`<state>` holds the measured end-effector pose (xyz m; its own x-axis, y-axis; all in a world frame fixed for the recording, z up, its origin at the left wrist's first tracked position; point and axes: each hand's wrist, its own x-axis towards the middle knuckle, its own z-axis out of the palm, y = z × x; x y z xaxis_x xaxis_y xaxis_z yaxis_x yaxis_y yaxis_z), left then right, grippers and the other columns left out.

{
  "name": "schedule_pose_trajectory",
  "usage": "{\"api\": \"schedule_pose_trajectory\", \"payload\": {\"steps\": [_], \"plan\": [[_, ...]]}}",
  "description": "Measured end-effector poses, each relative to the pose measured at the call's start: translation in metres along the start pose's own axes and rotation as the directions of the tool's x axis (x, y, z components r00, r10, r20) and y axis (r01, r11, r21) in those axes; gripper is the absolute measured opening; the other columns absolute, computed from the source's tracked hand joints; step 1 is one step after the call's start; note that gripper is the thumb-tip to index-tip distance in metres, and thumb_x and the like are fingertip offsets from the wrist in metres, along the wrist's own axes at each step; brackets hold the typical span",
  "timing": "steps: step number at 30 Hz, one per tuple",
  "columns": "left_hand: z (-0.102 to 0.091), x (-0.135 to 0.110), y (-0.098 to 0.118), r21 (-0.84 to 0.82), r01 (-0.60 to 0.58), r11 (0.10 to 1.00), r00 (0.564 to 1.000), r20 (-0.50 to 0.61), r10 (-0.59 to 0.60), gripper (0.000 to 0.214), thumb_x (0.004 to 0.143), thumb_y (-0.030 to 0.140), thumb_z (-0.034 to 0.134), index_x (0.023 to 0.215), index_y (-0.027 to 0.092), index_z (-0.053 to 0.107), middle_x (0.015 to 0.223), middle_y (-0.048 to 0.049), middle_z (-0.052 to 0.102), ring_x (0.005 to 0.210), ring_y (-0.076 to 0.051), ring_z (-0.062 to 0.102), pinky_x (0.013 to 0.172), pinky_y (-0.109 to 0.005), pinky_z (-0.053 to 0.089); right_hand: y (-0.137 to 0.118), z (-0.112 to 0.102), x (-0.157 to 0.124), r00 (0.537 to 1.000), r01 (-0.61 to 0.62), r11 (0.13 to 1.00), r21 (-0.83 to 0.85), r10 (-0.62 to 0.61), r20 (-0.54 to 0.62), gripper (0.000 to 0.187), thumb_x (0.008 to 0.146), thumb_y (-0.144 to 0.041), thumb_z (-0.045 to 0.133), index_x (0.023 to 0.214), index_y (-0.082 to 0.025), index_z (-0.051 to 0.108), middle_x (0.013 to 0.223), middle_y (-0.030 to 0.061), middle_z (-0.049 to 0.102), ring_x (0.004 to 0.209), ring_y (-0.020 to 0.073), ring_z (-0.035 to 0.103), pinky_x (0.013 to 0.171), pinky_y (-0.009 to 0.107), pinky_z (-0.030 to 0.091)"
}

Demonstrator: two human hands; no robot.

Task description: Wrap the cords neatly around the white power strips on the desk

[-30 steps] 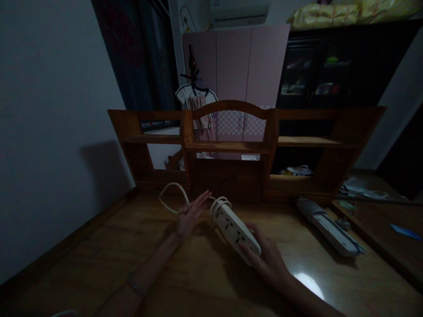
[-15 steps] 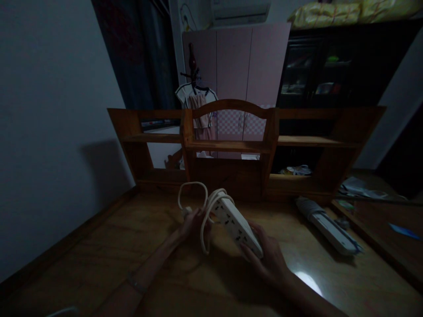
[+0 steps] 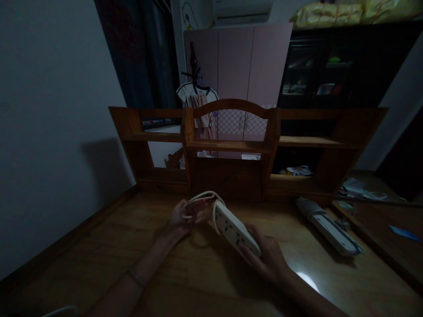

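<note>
A white power strip (image 3: 235,229) tilts above the wooden desktop, its sockets turned toward me. My right hand (image 3: 267,254) grips its near end, thumb on the socket face and fingers round the back. The strip's pale cord (image 3: 207,193) wraps its far end and runs in a loop to the left. My left hand (image 3: 185,218) holds this cord beside the strip's far end; its fingers are partly smeared by motion. The plug cannot be made out.
A second power strip (image 3: 333,231), wound with grey cord, lies on the desktop (image 3: 128,246) at right. A wooden shelf unit (image 3: 231,144) stands across the back. A white wall (image 3: 59,132) rises at left, and a blue packet (image 3: 403,232) lies far right.
My left hand has turned and shifted slightly left and up with the cord. The cord's loops around the strip's end look fewer and flatter. My right hand has hardly moved.
</note>
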<state>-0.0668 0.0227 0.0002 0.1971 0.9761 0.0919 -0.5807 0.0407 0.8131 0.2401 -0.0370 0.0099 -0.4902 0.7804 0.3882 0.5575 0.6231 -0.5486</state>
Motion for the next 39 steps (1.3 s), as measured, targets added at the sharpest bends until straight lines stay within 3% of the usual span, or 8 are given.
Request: {"api": "schedule_pose_trajectory", "payload": {"steps": [3,6,12,17,24,28,31,39], "plan": [[0.006,0.001,0.01,-0.137,-0.118,0.984,0.992,0.024,0.123,0.052,0.085,0.041,0.039,0.129,0.018,0.053,0.14,-0.0119,0.045,0.067,-0.014,0.06,0.052,-0.027,0.048,-0.001,0.002,-0.002,0.995,0.084,0.996,-0.043,-0.081,0.061,0.047,0.089,-0.037,0.046,0.132,-0.023,0.034,0.095,0.0055,0.067,0.072,0.0183,0.063,0.062,0.026,0.044],[0.002,0.005,0.012,-0.165,-0.176,0.97,0.984,-0.019,0.175,0.055,0.085,0.034,0.036,0.139,0.023,0.039,0.147,-0.0075,0.035,0.081,-0.016,0.063,0.063,-0.03,0.053,0.001,0.003,-0.005,0.976,0.212,0.968,-0.132,-0.202,0.083,0.054,0.087,-0.034,0.048,0.136,-0.02,0.03,0.092,0.0074,0.066,0.072,0.0189,0.061,0.064,0.028,0.044],[-0.01,0.016,0.005,-0.132,-0.151,0.98,0.986,-0.089,0.14,0.055,0.083,0.031,0.039,0.137,0.018,0.042,0.136,-0.0117,0.05,0.085,-0.021,0.065,0.071,-0.034,0.053,0.003,0.005,-0.01,0.922,0.386,0.9,-0.202,-0.385,0.049,0.06,0.083,-0.03,0.053,0.135,-0.015,0.027,0.087,0.0089,0.065,0.07,0.0218,0.061,0.062,0.033,0.046],[0.0,0.008,-0.002,0.036,-0.063,0.997,0.996,-0.062,0.065,0.027,0.079,0.023,0.051,0.102,0.015,0.065,0.102,-0.0073,0.068,0.087,-0.021,0.064,0.074,-0.027,0.05,-0.007,0.003,-0.011,0.912,0.38,0.909,-0.17,-0.399,-0.099,0.061,0.085,-0.026,0.053,0.138,-0.018,0.024,0.085,0.0074,0.066,0.065,0.0209,0.062,0.058,0.033,0.047],[0.005,-0.007,-0.013,0.124,0.161,0.979,0.985,0.046,-0.167,0.027,0.084,0.029,0.048,0.088,0.011,0.067,0.076,-0.0117,0.068,0.054,-0.016,0.056,0.051,-0.026,0.04,-0.01,-0.005,-0.007,0.972,0.077,0.986,0.15,-0.041,-0.232,0.048,0.087,-0.029,0.054,0.132,-0.026,0.035,0.11,0.0066,0.063,0.091,0.0203,0.063,0.074,0.029,0.051],[0.017,-0.014,-0.01,0.265,0.459,0.848,0.828,0.218,-0.517,0.045,0.086,0.04,0.038,0.093,0.006,0.067,0.066,-0.0163,0.067,0.039,-0.009,0.032,0.038,-0.022,0.019,-0.005,-0.006,0.001,0.947,-0.12,0.926,0.359,0.216,-0.239,0.041,0.089,-0.038,0.053,0.126,-0.027,0.041,0.115,0.0039,0.06,0.099,0.02,0.06,0.079,0.028,0.05],[0.027,-0.017,-0.012,0.257,0.52,0.814,0.754,0.31,-0.579,0.051,0.083,0.042,0.034,0.103,0.007,0.065,0.078,-0.0152,0.068,0.04,-0.008,0.029,0.04,-0.022,0.02,-0.001,-0.005,0.006,0.927,-0.197,0.876,0.44,0.312,-0.208,0.038,0.089,-0.042,0.052,0.124,-0.027,0.045,0.114,0.003,0.061,0.098,0.0201,0.06,0.078,0.029,0.05],[0.031,-0.009,-0.012,0.054,0.33,0.942,0.891,0.312,-0.33,0.061,0.078,0.046,0.036,0.127,0.014,0.054,0.118,-0.0164,0.061,0.049,-0.01,0.037,0.043,-0.024,0.026,0.006,-0.006,0.009,0.912,-0.239,0.859,0.452,0.359,-0.2,0.037,0.087,-0.044,0.054,0.119,-0.026,0.05,0.109,0.0026,0.064,0.094,0.021,0.061,0.076,0.029,0.049]]}}
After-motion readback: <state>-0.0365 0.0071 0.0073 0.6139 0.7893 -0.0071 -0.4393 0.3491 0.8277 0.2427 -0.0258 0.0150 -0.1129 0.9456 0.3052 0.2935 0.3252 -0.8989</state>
